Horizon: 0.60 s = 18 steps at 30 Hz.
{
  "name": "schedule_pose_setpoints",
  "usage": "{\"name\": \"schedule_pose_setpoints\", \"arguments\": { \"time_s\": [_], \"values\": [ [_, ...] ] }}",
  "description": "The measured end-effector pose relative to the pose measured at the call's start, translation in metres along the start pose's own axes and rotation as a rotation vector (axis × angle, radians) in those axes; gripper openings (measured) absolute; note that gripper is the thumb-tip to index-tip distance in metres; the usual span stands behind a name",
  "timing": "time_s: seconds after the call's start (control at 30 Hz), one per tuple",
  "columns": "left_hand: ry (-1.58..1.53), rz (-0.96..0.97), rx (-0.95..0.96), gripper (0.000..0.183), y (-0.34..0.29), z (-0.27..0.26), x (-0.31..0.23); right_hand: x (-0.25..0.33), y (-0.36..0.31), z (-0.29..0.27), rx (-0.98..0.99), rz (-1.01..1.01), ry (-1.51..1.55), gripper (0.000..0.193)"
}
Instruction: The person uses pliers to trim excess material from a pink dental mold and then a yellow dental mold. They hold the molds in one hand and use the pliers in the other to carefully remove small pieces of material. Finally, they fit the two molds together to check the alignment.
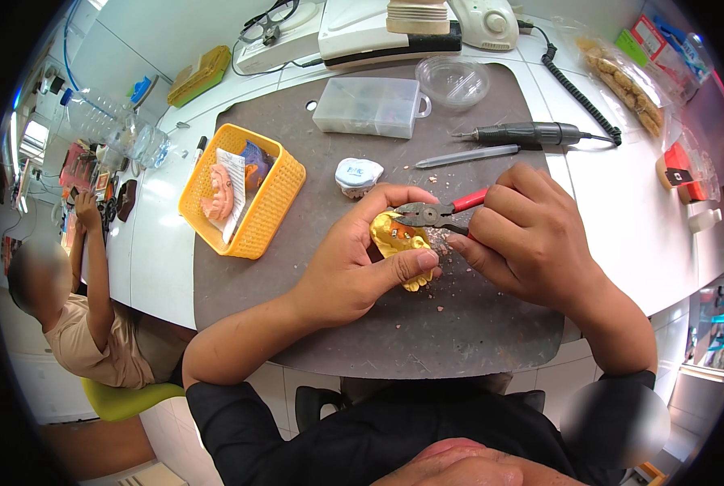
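Observation:
In my left hand (370,251) I hold a yellow dental cast (392,233), thumb across its lower side and fingers around the back. Small metallic and orange bits show in the middle of the cast. My right hand (524,231) is closed around red-handled pliers (431,215), whose jaws meet the cast's upper edge. Whether the jaws are closed on the edge cannot be made out. Crumbs of pale material lie on the dark mat (338,332) beneath. Just beyond my left hand sits a white wrapped lump (358,174) with blue marking.
To the left, a yellow basket (285,194) holds a pink dental model (218,193) and paper. Farther back are a clear plastic box (368,105), a round clear container (453,83), a grey pen-like tool (467,156) and a corded handpiece (532,134). A co-worker (95,324) sits at far left.

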State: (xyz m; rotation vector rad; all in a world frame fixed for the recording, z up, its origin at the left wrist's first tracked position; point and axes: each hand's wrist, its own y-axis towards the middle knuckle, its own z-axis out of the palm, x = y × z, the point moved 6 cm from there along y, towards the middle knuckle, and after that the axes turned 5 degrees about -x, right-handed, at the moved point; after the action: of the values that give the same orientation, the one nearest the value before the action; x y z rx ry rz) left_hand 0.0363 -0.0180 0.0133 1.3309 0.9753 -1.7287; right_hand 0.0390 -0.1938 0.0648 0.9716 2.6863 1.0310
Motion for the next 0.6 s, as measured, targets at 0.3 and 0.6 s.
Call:
{"name": "schedule_pose_setpoints", "arguments": {
  "time_s": [0.3, 0.6],
  "values": [
    [0.005, -0.033, 0.004, 0.056, -0.0004, -0.0007, 0.0017, 0.0046, -0.0022, 0.0010, 0.013, -0.024, -0.039, 0.024],
    [-0.071, -0.060, 0.027, 0.054, 0.0002, -0.0001, 0.0032, 0.0060, -0.0050, 0.0038, -0.003, -0.051, -0.069, 0.029]
  ]
}}
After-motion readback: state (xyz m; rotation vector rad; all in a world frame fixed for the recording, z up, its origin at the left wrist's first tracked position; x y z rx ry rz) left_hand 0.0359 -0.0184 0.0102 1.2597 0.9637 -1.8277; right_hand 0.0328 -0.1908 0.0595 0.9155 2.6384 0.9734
